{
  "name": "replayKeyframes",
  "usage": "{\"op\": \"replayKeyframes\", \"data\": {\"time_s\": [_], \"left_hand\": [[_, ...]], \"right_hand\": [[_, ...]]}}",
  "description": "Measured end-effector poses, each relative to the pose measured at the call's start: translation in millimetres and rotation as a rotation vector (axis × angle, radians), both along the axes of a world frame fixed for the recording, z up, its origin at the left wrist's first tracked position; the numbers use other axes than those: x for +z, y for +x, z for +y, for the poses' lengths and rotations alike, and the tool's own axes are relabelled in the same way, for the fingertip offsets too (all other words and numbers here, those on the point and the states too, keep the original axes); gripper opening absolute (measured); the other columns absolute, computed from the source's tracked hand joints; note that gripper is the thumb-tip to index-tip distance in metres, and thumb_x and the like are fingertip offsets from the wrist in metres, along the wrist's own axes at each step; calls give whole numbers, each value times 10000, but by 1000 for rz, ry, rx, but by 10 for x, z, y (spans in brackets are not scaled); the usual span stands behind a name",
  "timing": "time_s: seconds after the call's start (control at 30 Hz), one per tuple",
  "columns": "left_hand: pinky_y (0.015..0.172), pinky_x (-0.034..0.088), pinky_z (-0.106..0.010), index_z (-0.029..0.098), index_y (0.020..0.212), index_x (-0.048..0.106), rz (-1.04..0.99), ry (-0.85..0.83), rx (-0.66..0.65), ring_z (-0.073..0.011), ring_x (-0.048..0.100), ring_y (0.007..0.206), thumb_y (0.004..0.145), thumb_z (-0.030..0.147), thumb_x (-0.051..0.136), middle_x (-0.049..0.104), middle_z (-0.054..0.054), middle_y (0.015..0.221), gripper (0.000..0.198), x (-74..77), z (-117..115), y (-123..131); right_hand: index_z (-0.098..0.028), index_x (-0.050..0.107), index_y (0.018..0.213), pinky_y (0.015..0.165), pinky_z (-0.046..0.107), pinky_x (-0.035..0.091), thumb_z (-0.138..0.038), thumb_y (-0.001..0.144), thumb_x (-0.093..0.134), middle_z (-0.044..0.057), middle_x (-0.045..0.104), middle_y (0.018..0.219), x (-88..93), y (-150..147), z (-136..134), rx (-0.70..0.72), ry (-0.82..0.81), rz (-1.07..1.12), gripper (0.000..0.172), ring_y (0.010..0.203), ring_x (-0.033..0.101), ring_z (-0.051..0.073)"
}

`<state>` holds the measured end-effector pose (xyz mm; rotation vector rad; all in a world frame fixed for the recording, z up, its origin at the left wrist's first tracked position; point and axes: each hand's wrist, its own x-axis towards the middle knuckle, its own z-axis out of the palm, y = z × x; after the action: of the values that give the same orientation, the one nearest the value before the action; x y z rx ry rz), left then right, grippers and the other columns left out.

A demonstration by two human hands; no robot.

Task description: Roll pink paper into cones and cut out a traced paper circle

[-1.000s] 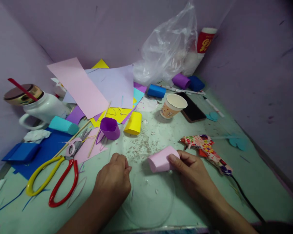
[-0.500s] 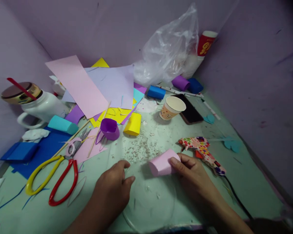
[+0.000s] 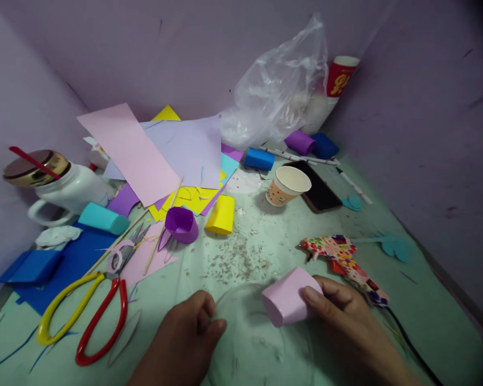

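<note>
My right hand (image 3: pixel 348 321) grips a pink rolled paper tube (image 3: pixel 285 303) by its right end, low in the middle of the view. My left hand (image 3: pixel 185 338) rests to the left with thumb and fingers pinched on the edge of a clear round plastic disc (image 3: pixel 257 343) that lies on the green tabletop (image 3: pixel 422 321). The tube sits over the disc's upper right part. A floral-patterned glue gun (image 3: pixel 342 257) lies just beyond my right hand, its black cord running to the lower right.
Red-and-yellow scissors (image 3: pixel 84 311) lie at the left. Behind are coloured paper sheets (image 3: pixel 156 155), purple (image 3: pixel 181 224), yellow (image 3: pixel 222 214), blue (image 3: pixel 258 159) and teal (image 3: pixel 102 217) paper rolls, a paper cup (image 3: pixel 285 186), a phone (image 3: pixel 317 190), a white jug (image 3: pixel 60 185) and a plastic bag (image 3: pixel 277 91).
Both hands have drawn toward me and slightly right, the right one carrying the pink tube. The left thumb and fingers now pinch the disc's edge.
</note>
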<state>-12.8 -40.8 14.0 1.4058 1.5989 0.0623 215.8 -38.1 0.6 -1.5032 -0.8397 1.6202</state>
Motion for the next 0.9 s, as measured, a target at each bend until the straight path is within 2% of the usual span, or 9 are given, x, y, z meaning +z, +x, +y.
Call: {"op": "replayKeyframes", "data": {"time_s": [0.07, 0.13, 0.23, 0.37, 0.5, 0.6, 0.7, 0.8, 0.9], "left_hand": [[534, 344, -250, 221, 626, 407, -95, -5, 9, -140, 479, 576, 756, 342, 453, 463, 44, 570, 183, 16, 35, -50], [523, 342, -247, 225, 635, 409, -108, 60, 20, -135, 466, 554, 783, 369, 429, 456, 50, 560, 208, 48, 115, -98], [528, 360, -260, 229, 736, 474, 72, 258, 61, -149, 503, 533, 806, 350, 408, 492, 54, 543, 155, 87, 321, -143], [576, 418, -289, 212, 828, 552, 249, 415, -13, -189, 603, 619, 802, 311, 443, 613, 12, 608, 150, 8, 557, -128], [647, 469, -336, 181, 977, 594, 296, 499, 3, -233, 653, 724, 823, 311, 430, 696, -51, 769, 260, -179, 508, -79], [771, 475, -374, 155, 1035, 609, 336, 630, 18, -263, 647, 874, 842, 326, 418, 689, -107, 968, 321, -214, 368, -85], [799, 478, -327, 166, 953, 622, 383, 928, 35, -227, 635, 896, 847, 266, 459, 678, -92, 962, 218, -89, 305, -157], [812, 480, -337, 163, 1010, 598, 502, 1206, 73, -238, 590, 967, 830, 229, 510, 631, -119, 1025, 211, 100, 402, -254], [886, 432, -440, 138, 1100, 593, 636, 1136, -87, -322, 474, 1106, 825, 278, 500, 540, -176, 1144, 323, 214, 600, -315]], "right_hand": [[-168, 692, 641, 534, 231, 347, -497, 654, 723, 26, 614, 599, 56, -21, -18, -61, -21, 33, 330, 555, 495, 126], [-169, 690, 642, 511, 233, 339, -509, 637, 724, 27, 610, 587, 90, -18, 1, -103, -27, 19, 341, 536, 492, 130], [-181, 684, 614, 492, 246, 347, -506, 632, 714, 32, 611, 575, 78, 30, 78, -73, 75, -158, 326, 529, 501, 148], [-207, 669, 595, 506, 257, 373, -475, 689, 663, 21, 610, 572, 3, 48, 140, -14, 240, -420, 284, 551, 520, 163], [-192, 641, 564, 461, 250, 315, -487, 727, 621, 4, 546, 514, -52, -46, 100, 51, 287, -520, 338, 502, 460, 141], [-194, 630, 570, 467, 252, 312, -463, 748, 613, -2, 540, 521, -91, -98, 76, 15, 280, -541, 323, 507, 463, 139], [-217, 668, 632, 498, 259, 349, -438, 747, 628, 8, 604, 591, -152, -91, 90, 19, 348, -548, 252, 547, 513, 157], [-240, 686, 662, 542, 271, 386, -429, 748, 640, 15, 622, 636, -214, -69, 106, 26, 383, -562, 213, 577, 534, 170], [-243, 682, 663, 599, 282, 418, -424, 753, 641, 29, 623, 711, -248, -74, 93, -3, 399, -554, 206, 628, 544, 177]]}}
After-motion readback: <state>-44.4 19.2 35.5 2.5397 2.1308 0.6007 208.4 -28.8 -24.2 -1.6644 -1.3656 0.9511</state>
